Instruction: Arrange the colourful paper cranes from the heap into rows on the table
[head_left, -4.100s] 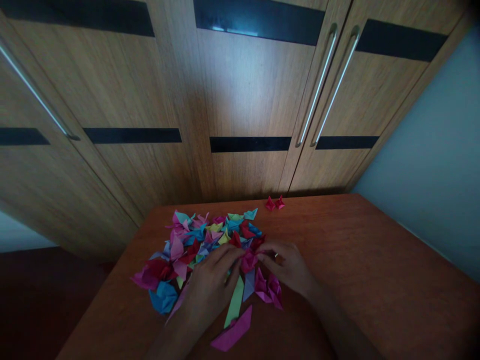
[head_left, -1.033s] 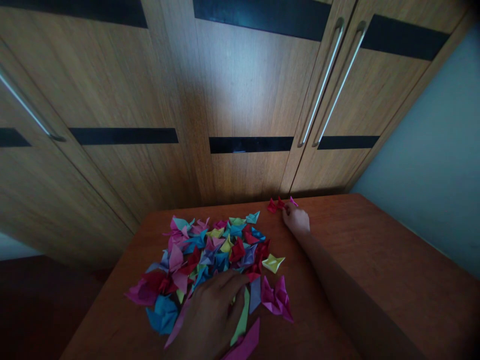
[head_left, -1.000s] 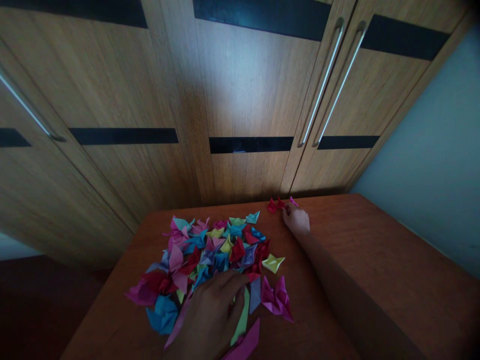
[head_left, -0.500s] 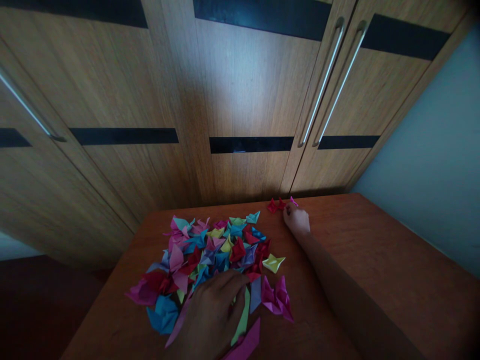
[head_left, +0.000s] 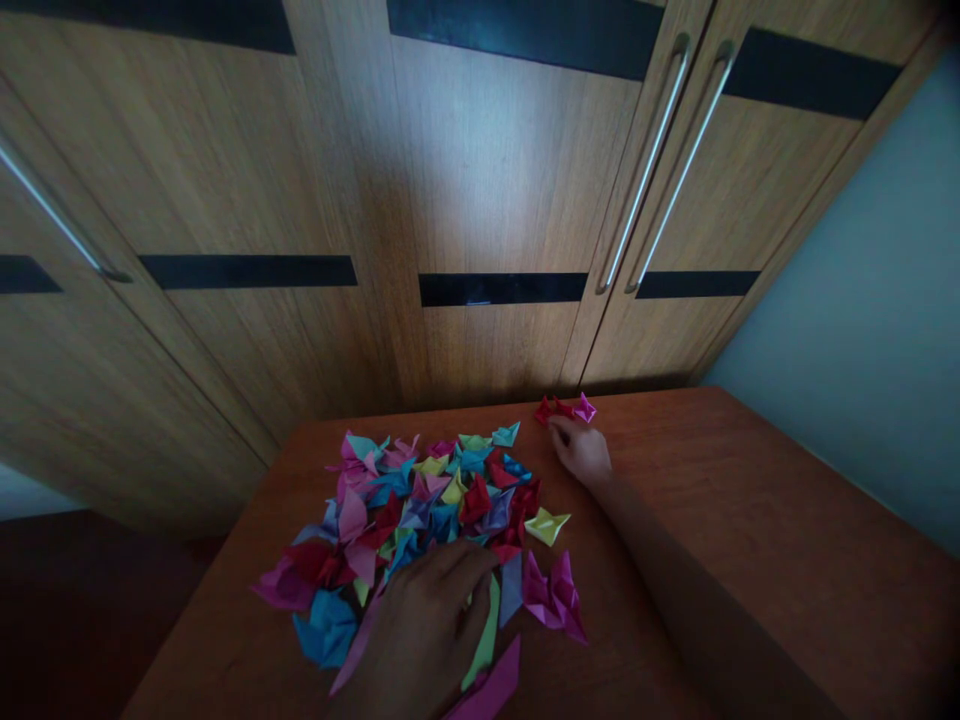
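A heap of folded origami paper pieces [head_left: 474,500] in pink, red, blue, yellow, green and purple lies on the brown tabletop. Over the heap's near part rests my left hand [head_left: 424,620], fingers loosely bent and thumb apart from the index finger. A light green piece [head_left: 487,635] shows beside its thumb. At the far edge, my right hand [head_left: 583,455] has its fingertips pinched together at a red origami piece [head_left: 562,408], which they partly cover. Another red piece [head_left: 543,410] stands to its left and a pink one [head_left: 585,408] to its right, in a row.
A yellow origami piece [head_left: 548,526] and a magenta piece [head_left: 555,595] lie at the heap's right side. Behind the wooden tabletop [head_left: 720,480] rises a wardrobe [head_left: 480,180] with long metal handles [head_left: 684,165]. A pale wall [head_left: 862,300] borders the right.
My right hand has shifted left and slightly toward me along the far row, uncovering the pink piece. My left hand and the heap look unchanged.
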